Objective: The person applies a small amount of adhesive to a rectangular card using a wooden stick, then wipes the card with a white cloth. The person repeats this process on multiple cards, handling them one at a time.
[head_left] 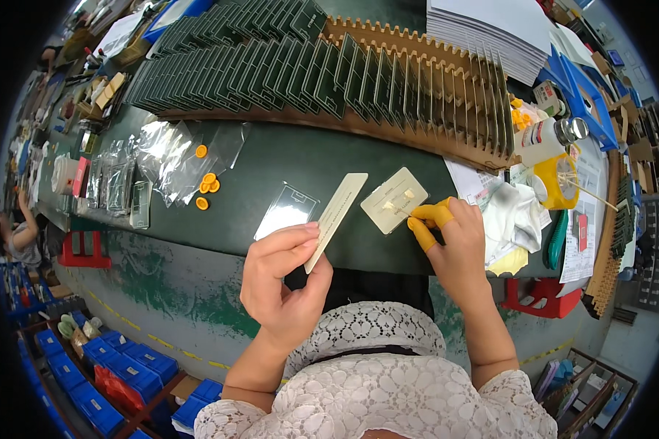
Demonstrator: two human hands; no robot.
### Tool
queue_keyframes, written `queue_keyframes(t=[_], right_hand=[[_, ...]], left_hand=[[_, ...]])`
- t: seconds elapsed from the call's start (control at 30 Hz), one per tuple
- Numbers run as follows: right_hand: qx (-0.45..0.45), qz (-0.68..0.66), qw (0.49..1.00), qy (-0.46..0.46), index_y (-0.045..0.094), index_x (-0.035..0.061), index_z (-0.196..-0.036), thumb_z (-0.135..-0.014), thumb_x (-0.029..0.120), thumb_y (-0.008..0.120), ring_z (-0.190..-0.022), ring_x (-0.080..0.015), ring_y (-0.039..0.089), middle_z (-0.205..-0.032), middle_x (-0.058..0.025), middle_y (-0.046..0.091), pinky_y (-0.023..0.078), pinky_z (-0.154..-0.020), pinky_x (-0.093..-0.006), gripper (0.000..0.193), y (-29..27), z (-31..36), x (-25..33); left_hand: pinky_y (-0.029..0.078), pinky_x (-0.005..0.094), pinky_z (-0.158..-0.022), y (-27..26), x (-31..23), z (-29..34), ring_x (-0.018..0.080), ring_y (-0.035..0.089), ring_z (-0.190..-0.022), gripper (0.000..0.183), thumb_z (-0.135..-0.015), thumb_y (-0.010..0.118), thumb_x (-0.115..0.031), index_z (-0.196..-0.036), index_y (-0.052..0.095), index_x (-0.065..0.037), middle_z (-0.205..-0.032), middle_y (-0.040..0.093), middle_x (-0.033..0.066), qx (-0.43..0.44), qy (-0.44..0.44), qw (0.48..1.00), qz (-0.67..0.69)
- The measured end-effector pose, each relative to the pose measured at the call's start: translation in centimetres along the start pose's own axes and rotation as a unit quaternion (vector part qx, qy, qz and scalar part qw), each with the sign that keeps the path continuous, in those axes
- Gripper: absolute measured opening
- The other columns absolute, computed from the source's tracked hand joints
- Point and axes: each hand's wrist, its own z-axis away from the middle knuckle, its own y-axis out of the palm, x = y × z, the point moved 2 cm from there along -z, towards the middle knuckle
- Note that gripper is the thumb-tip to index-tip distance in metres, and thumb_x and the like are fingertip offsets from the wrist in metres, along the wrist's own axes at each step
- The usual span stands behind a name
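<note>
Card (336, 222) slants up from the left hand (289, 282), whose thumb and fingers pinch its near end, over the near edge of the green surface (293, 157). Yellow-capped fingertips of the right hand (450, 241) meet at a second card's (392, 197) right edge; I cannot tell whether they grip it. Bare surface separates both cards from the far rack (447, 146). Cloth (512, 216) lies right, orange discs (209, 181) left; blue bins (132, 362) sit near left.
</note>
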Motion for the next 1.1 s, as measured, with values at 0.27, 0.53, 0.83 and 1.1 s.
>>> queue_keyframes(t=[0.27,0.53,0.83,1.1], right_hand=[[-0.062,-0.233,0.97,0.042,0.068,0.0013,-0.094,-0.075,-0.002,0.079,-0.077,-0.0198,0.059,-0.087,-0.0087,0.059,0.048,-0.066,-0.0275,0.023,-3.8,-1.0,3.2],[-0.08,-0.243,0.967,0.005,0.07,0.0028,-0.096,-0.072,-0.001,0.082,-0.074,-0.0207,0.057,-0.085,-0.0088,0.061,0.046,-0.062,-0.0288,0.027,-4.7,-1.2,5.3],[-0.09,-0.222,0.971,-0.006,0.069,0.0034,-0.095,-0.07,-0.001,0.083,-0.073,-0.0224,0.056,-0.083,-0.0081,0.061,0.044,-0.061,-0.031,0.028,-4.4,-1.2,5.3],[-0.09,-0.208,0.974,-0.012,0.069,0.0039,-0.095,-0.07,-0.001,0.083,-0.072,-0.0227,0.055,-0.083,-0.0078,0.061,0.043,-0.061,-0.0316,0.029,-4.4,-1.3,5.3]], left_hand=[[0.057,0.0319,-0.078,0.3,-0.5,0.3,0.0264,0.071,-0.089,0.036,-0.066,0.074,0.016,-0.096,0.062,0.0,-0.099,0.07,0.0146,0.017,0.004,1.0,0.013],[0.056,0.0327,-0.08,0.4,-1.3,0.5,0.0276,0.07,-0.092,0.037,-0.069,0.065,0.021,-0.097,0.057,-0.002,-0.099,0.066,0.0144,0.056,0.001,0.997,0.046],[0.057,0.0339,-0.079,0.4,-1.1,0.5,0.0298,0.07,-0.091,0.038,-0.065,0.072,0.018,-0.097,0.06,0.001,-0.099,0.067,0.0163,0.045,0.017,0.997,0.055],[0.058,0.0346,-0.078,0.4,-1.0,0.5,0.031,0.071,-0.09,0.038,-0.064,0.075,0.016,-0.096,0.061,0.002,-0.099,0.068,0.0176,0.041,0.023,0.997,0.065]])
